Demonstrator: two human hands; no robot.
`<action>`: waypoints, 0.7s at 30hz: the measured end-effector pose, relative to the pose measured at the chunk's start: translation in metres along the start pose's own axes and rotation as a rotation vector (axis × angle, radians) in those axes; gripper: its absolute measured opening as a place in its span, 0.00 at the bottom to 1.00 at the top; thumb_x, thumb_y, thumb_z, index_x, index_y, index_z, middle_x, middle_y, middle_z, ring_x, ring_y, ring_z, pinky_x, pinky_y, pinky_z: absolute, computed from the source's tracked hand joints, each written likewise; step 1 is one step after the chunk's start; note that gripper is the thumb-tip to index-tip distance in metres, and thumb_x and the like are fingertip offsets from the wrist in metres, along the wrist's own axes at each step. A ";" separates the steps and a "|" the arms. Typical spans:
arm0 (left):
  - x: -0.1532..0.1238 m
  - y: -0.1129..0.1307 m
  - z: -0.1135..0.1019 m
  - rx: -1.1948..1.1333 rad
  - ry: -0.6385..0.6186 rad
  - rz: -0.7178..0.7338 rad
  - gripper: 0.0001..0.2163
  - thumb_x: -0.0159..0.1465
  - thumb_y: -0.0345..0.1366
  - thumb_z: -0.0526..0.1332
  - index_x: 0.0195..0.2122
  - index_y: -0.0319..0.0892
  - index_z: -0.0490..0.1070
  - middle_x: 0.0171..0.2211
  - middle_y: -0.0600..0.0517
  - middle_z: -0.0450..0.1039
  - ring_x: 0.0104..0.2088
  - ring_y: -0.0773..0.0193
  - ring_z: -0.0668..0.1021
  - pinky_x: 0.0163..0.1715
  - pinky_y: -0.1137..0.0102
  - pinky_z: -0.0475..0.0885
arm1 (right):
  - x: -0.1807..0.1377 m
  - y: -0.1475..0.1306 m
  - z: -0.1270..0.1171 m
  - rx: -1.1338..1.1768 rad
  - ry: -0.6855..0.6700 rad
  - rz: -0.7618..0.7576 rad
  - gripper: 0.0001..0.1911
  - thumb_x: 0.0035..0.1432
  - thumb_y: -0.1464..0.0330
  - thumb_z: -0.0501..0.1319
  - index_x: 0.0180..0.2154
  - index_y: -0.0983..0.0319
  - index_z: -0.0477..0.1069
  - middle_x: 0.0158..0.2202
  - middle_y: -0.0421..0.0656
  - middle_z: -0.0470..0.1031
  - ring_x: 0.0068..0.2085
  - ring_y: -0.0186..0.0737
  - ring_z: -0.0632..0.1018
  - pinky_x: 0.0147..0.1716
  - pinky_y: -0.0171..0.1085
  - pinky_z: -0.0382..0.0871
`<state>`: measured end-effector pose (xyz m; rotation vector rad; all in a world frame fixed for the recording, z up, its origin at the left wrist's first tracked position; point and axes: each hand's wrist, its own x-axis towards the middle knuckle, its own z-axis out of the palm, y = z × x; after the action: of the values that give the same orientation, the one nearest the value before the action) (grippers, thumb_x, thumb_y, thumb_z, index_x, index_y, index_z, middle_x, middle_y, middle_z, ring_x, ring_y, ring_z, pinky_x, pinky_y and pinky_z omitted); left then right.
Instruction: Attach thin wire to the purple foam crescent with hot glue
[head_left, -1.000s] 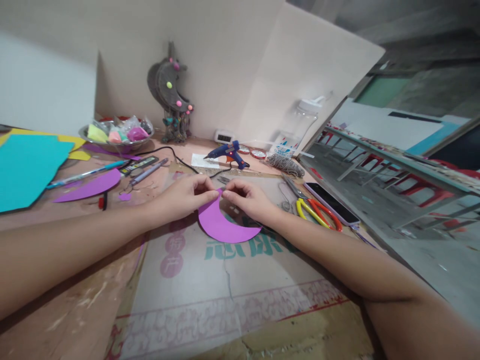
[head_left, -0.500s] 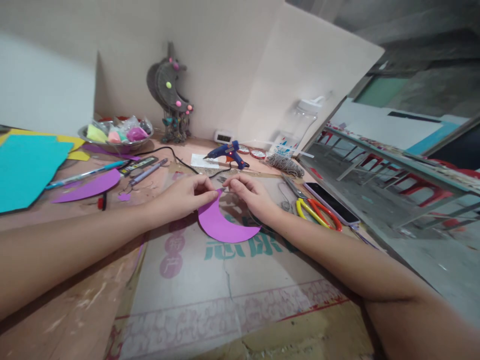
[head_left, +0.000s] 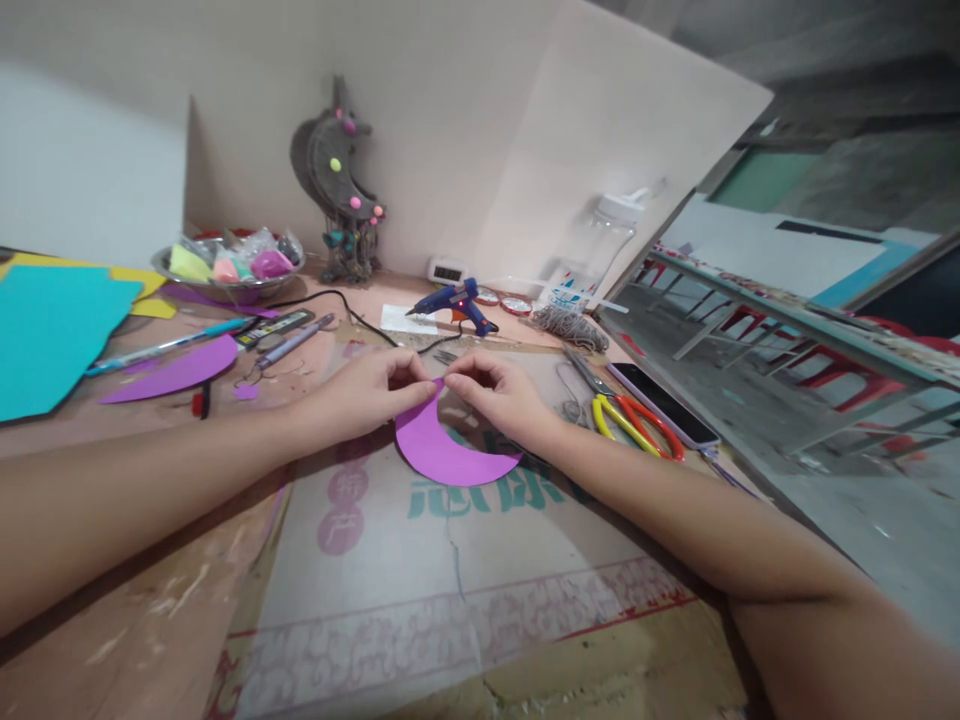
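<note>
A purple paper crescent (head_left: 439, 450) lies on a flattened cardboard sheet (head_left: 420, 580) in the middle of the table. My left hand (head_left: 367, 392) pinches the crescent's upper tip with thumb and forefinger. My right hand (head_left: 495, 392) is curled right beside that tip, fingertips pressed together at it; what they pinch is too small to make out. Both forearms rest along the table.
A blue glue gun (head_left: 456, 302) stands behind the hands. Yellow-and-red scissors (head_left: 630, 420) and a phone (head_left: 664, 405) lie at the right. Left: another purple crescent (head_left: 176, 370), pens (head_left: 169, 345), teal sheet (head_left: 49, 335), metal bowl (head_left: 229, 270). A moon ornament (head_left: 337, 180) leans on the wall.
My right hand's fingers shifted slightly up and back near the crescent's tip, then closed in on it again. The left hand and the crescent stayed put.
</note>
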<state>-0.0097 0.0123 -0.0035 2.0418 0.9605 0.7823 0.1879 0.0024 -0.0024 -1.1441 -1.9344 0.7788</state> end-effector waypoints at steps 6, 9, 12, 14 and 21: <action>0.000 0.001 0.001 -0.019 -0.023 0.004 0.09 0.61 0.40 0.58 0.29 0.39 0.68 0.24 0.55 0.68 0.24 0.70 0.68 0.22 0.76 0.61 | 0.000 0.000 0.000 -0.039 0.012 -0.026 0.11 0.56 0.60 0.60 0.32 0.63 0.71 0.27 0.39 0.70 0.28 0.31 0.69 0.28 0.33 0.64; 0.000 0.000 0.002 -0.015 -0.026 0.006 0.09 0.60 0.39 0.58 0.29 0.39 0.68 0.24 0.55 0.67 0.24 0.71 0.68 0.22 0.76 0.60 | 0.001 0.000 0.000 -0.060 0.009 -0.043 0.12 0.57 0.61 0.59 0.31 0.63 0.71 0.27 0.39 0.70 0.28 0.31 0.69 0.29 0.33 0.64; 0.000 -0.001 0.002 -0.009 -0.023 0.014 0.08 0.60 0.39 0.58 0.28 0.39 0.68 0.24 0.55 0.67 0.24 0.71 0.68 0.22 0.76 0.60 | 0.001 0.000 0.000 -0.058 -0.001 -0.043 0.12 0.57 0.61 0.59 0.31 0.64 0.71 0.27 0.39 0.70 0.27 0.31 0.69 0.29 0.33 0.64; 0.000 0.000 0.002 -0.015 -0.021 0.011 0.08 0.60 0.39 0.58 0.28 0.39 0.68 0.24 0.55 0.67 0.24 0.70 0.68 0.22 0.76 0.60 | 0.001 0.001 0.000 -0.048 0.001 -0.041 0.12 0.57 0.61 0.59 0.31 0.64 0.71 0.27 0.39 0.70 0.28 0.31 0.69 0.29 0.33 0.64; 0.000 0.005 0.001 -0.034 -0.022 -0.017 0.08 0.60 0.37 0.58 0.28 0.39 0.67 0.24 0.56 0.67 0.24 0.70 0.68 0.23 0.75 0.62 | 0.000 0.000 -0.003 0.012 0.020 -0.004 0.20 0.63 0.56 0.51 0.36 0.63 0.73 0.24 0.38 0.63 0.26 0.31 0.66 0.27 0.32 0.61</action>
<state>-0.0077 0.0097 -0.0002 2.0065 0.9447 0.7612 0.1905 0.0023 -0.0007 -1.1367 -1.9123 0.7729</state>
